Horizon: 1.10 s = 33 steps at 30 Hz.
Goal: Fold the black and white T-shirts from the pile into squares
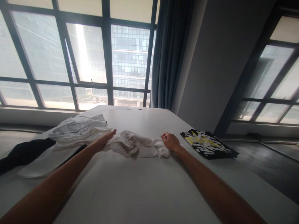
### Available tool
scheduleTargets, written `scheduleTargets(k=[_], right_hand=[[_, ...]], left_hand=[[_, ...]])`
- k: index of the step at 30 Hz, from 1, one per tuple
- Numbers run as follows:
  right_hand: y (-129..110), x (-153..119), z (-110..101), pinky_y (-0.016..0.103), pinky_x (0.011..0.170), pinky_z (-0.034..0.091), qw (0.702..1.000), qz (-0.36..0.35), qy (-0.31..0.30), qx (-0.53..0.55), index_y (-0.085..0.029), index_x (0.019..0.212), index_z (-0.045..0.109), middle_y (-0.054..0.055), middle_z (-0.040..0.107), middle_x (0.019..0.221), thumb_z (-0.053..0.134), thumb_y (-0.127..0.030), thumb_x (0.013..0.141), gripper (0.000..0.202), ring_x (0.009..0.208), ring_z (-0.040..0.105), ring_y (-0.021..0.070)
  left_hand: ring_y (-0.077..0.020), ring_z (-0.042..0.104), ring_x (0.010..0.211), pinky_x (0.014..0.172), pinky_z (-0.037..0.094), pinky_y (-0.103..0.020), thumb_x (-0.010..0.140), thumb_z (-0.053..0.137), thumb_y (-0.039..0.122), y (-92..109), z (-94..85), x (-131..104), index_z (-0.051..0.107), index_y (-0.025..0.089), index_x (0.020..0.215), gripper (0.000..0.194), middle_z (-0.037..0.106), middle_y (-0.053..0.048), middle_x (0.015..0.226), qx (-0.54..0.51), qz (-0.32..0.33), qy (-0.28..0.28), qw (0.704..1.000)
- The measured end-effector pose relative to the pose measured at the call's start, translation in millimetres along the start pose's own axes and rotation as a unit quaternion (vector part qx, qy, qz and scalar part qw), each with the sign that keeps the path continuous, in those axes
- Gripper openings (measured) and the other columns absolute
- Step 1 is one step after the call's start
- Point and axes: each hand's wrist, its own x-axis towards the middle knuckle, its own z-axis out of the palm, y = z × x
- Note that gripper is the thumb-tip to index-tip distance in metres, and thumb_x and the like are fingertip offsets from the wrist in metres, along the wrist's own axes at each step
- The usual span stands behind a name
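Closest in, there's a broad bare stretch of white table [135,193], and both arms reach out across it. Just beyond, here's the action: a crumpled white cloth [133,144] lies on the tabletop, bunched between the two hands. The left hand [105,140] is at its left end, fingers fairly straight and pointing away; whether they pinch any fabric, the view can't tell. Over on the other end, the right hand [172,142] has its fingers curled in, apparently gripping the edge.

So the step in hand looks like handling this one piece, and it's far from flat: folds heap up through the middle. The next move, by the look of it, calls for a sure hold at both ends, since the fabric is too bunched to show its outline.

To the left, loose white clothes [79,124] sprawl, with a black garment [25,152] trailing alongside. Out right, just past the right hand, sits a neatly folded black printed garment [210,144]. Further back, a blue curtain [167,59] hangs beside the tall window [86,56].
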Motion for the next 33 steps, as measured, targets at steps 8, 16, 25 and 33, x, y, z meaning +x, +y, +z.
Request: scheduleTargets(k=[8, 16, 25, 33], right_hand=[[-21, -20, -3, 0.034, 0.089, 0.041, 0.954, -0.294, -0.041, -0.043, -0.020, 0.098, 0.075, 0.009, 0.071, 0.104, 0.072, -0.049, 0.084, 0.032, 0.100, 0.062, 0.0233], [-65, -40, 7, 0.031, 0.083, 0.040, 0.949, -0.305, -0.078, -0.037, -0.020, 0.088, 0.075, 0.007, 0.073, 0.091, 0.062, -0.053, 0.091, 0.036, 0.088, 0.062, 0.0203], [-141, -12, 5, 0.023, 0.058, 0.034, 0.959, -0.206, -0.192, -0.021, -0.017, 0.073, 0.069, 0.004, 0.072, 0.076, 0.065, -0.028, 0.083, 0.015, 0.068, 0.059, 0.0138], [-136, 58, -53, 0.026, 0.062, 0.051, 0.937, -0.076, -0.211, 0.267, -0.013, 0.099, 0.064, 0.007, 0.069, 0.076, 0.061, -0.027, 0.087, 0.018, 0.062, 0.065, 0.0154]], left_hand=[[-0.0277, 0.067, 0.092, 0.079, 0.054, -0.036, 0.049, 0.087, 0.051, -7, -3.8, 5, 0.072, 0.021, 0.111, 0.071, 0.071, -0.009, 0.108, 0.341, 0.161, -0.040, 0.925], [-0.0248, 0.066, 0.078, 0.072, 0.049, -0.032, 0.071, 0.061, 0.053, -5, 1.0, 2, 0.074, 0.019, 0.084, 0.038, 0.075, -0.007, 0.082, 0.450, 0.204, 0.034, 0.869], [-0.0185, 0.059, 0.058, 0.061, 0.044, -0.029, 0.075, 0.049, 0.033, 5, 7.2, 1, 0.065, 0.018, 0.090, 0.027, 0.063, 0.000, 0.062, 0.266, 0.186, 0.186, 0.927], [-0.0230, 0.057, 0.063, 0.060, 0.040, -0.031, 0.086, 0.042, 0.042, 8, -22.9, 10, 0.051, 0.022, 0.056, 0.037, 0.054, -0.004, 0.053, 0.256, 0.172, 0.216, 0.926]])
